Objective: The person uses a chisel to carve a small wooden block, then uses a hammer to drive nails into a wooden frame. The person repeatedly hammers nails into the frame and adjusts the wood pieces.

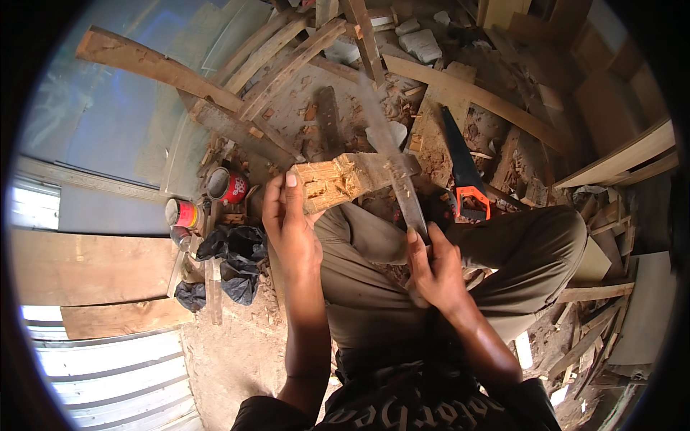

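My left hand (293, 223) grips the near-left end of a short block of wood (327, 185), thumb on top. The block's upper face is roughly hacked, with pale splintered grain at the left and darker, smoother wood at the right. In my right hand (438, 269) is a machete (411, 205), fingers wrapped at its handle. Its long grey blade points up and away, crossing the block's right part, and its far end is smeared by motion. Whether the edge touches the wood, I cannot tell.
A handsaw (460, 161) with an orange handle lies to the right of the blade. Two paint cans (227, 186) and a black plastic bag (233, 251) are at the left. Long timbers (162, 68) cross the far side. Wood chips and rubble (420, 44) litter the ground around my folded legs.
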Action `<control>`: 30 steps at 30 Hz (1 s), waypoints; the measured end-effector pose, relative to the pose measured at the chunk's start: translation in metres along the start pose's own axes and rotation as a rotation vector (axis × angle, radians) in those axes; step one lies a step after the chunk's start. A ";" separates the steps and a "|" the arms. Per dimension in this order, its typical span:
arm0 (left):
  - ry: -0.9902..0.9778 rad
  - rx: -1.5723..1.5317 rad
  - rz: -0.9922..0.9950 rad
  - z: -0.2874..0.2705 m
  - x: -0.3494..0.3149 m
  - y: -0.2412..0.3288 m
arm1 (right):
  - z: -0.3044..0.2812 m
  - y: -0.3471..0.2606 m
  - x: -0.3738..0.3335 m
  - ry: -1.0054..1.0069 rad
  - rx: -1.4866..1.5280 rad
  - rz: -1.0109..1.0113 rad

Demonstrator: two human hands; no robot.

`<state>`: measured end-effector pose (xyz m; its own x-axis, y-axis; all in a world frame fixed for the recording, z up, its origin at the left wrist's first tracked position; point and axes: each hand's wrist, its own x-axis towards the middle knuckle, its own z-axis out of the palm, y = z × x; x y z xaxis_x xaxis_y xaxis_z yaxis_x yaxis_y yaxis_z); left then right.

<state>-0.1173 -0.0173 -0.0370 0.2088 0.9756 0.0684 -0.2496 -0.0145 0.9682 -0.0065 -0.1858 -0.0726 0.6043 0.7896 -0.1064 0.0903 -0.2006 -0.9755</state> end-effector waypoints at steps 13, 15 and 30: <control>0.051 -0.015 0.002 0.005 -0.006 -0.003 | 0.007 0.006 -0.027 -0.288 0.298 0.094; 0.042 -0.026 -0.007 0.004 -0.004 -0.002 | 0.000 0.009 -0.028 -0.187 0.244 -0.003; 0.026 0.086 -0.011 0.033 0.020 0.004 | -0.006 -0.005 -0.016 -0.081 0.006 0.007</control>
<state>-0.0827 -0.0051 -0.0242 0.1862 0.9811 0.0526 -0.1655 -0.0214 0.9860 -0.0121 -0.2004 -0.0646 0.5392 0.8324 -0.1279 0.0818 -0.2029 -0.9758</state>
